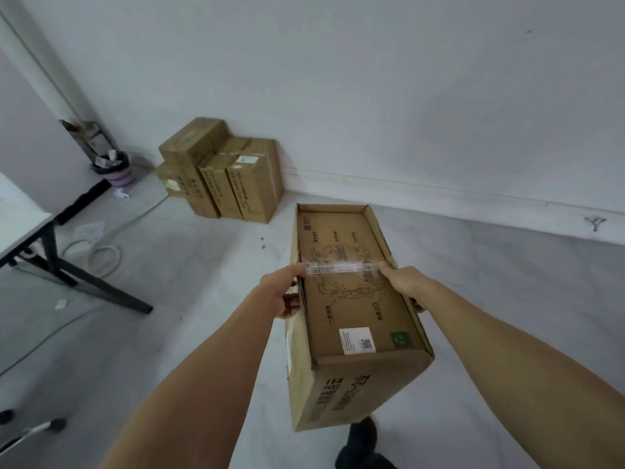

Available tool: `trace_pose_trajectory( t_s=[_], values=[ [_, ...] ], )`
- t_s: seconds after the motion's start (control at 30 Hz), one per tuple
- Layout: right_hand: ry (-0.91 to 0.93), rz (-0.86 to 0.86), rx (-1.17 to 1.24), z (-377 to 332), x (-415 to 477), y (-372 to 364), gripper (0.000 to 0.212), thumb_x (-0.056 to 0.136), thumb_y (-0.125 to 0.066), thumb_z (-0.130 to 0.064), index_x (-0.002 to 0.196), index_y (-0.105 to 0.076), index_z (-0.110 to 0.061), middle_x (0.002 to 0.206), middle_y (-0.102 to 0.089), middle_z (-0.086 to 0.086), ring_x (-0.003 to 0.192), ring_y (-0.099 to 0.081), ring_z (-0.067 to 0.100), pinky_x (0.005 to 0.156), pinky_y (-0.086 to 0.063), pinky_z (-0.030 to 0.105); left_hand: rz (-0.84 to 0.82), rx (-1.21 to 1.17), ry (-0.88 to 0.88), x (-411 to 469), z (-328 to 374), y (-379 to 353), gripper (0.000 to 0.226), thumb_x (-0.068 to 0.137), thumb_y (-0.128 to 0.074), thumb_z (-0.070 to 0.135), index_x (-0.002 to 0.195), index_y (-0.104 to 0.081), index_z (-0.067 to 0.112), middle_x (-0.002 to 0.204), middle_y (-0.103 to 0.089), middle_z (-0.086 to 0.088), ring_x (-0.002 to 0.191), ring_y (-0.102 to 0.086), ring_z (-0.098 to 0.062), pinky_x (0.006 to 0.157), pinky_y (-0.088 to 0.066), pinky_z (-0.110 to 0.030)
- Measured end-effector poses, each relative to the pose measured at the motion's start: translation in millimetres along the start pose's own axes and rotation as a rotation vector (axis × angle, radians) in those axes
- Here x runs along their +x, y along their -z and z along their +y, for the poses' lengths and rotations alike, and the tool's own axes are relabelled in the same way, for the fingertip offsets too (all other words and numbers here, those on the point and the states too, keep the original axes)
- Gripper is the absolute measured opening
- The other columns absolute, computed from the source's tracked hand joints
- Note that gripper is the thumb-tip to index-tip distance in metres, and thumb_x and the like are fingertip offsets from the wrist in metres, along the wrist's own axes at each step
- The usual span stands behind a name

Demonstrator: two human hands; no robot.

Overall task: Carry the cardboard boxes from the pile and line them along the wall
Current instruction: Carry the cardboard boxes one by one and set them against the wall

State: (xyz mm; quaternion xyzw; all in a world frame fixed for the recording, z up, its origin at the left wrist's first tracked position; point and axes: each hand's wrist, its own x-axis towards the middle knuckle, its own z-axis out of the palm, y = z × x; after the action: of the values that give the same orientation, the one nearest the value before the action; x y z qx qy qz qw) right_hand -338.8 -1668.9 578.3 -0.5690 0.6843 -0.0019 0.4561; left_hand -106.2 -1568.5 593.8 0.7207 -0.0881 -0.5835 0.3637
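Note:
A long cardboard box (pixel 351 319) with a printed drawing, a white label and a strip of clear tape across its top is held off the floor in front of me. My left hand (pixel 280 292) grips its left side, thumb on the top edge and fingers curled underneath. My right hand (pixel 406 282) grips the right side the same way. Farther off, several similar cardboard boxes (pixel 223 170) stand together against the white wall (pixel 406 96), near the corner.
A white table with black legs (pixel 50 252) stands at the left, with a coiled white cable (pixel 105 258) on the floor under it. A purple waste basket (pixel 115 170) sits in the corner. My shoe (pixel 362 438) shows below the box. Grey floor stretches along the wall at the right.

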Motion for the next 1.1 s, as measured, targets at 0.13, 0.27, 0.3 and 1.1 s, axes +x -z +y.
trace_pose_trajectory(
  t_s=[0.13, 0.27, 0.3, 1.1],
  values=[
    [0.084, 0.059, -0.121, -83, 81, 14, 0.075, 0.098, -0.030, -0.063, 0.135, -0.052, -0.002, 0.129, -0.060, 0.017, 0.111, -0.060, 0.032, 0.096, -0.050, 0.042, 0.046, -0.059, 0.014, 65, 83, 9, 0.039, 0.067, -0.071, 0.024, 0.100, -0.058, 0.008, 0.083, -0.060, -0.012, 0.064, -0.052, -0.022, 0.062, -0.047, -0.030],
    [0.112, 0.037, -0.124, -168, 140, 18, 0.073, 0.099, -0.031, -0.062, 0.134, -0.052, -0.001, 0.129, -0.060, 0.017, 0.112, -0.059, 0.032, 0.094, -0.049, 0.038, 0.085, -0.108, 0.026, 115, 155, 34, 0.042, 0.067, -0.070, 0.025, 0.103, -0.057, 0.009, 0.082, -0.061, -0.011, 0.063, -0.053, -0.021, 0.060, -0.046, -0.029],
    [0.106, 0.012, -0.085, -192, 160, 17, 0.073, 0.099, -0.033, -0.061, 0.137, -0.050, 0.000, 0.131, -0.058, 0.018, 0.115, -0.057, 0.033, 0.095, -0.047, 0.038, 0.080, -0.131, 0.022, 132, 177, 44, 0.043, 0.067, -0.070, 0.025, 0.104, -0.057, 0.009, 0.082, -0.061, -0.011, 0.063, -0.053, -0.021, 0.060, -0.046, -0.029],
    [-0.092, -0.008, 0.421, -555, 545, -8, 0.071, 0.089, -0.055, -0.063, 0.120, -0.058, 0.001, 0.105, -0.066, 0.013, 0.095, -0.065, 0.031, 0.086, -0.055, 0.040, 0.018, 0.021, 0.072, 523, 580, 159, 0.035, 0.074, -0.070, 0.030, 0.100, -0.056, 0.010, 0.086, -0.058, -0.009, 0.062, -0.047, -0.017, 0.060, -0.042, -0.028]
  ],
)
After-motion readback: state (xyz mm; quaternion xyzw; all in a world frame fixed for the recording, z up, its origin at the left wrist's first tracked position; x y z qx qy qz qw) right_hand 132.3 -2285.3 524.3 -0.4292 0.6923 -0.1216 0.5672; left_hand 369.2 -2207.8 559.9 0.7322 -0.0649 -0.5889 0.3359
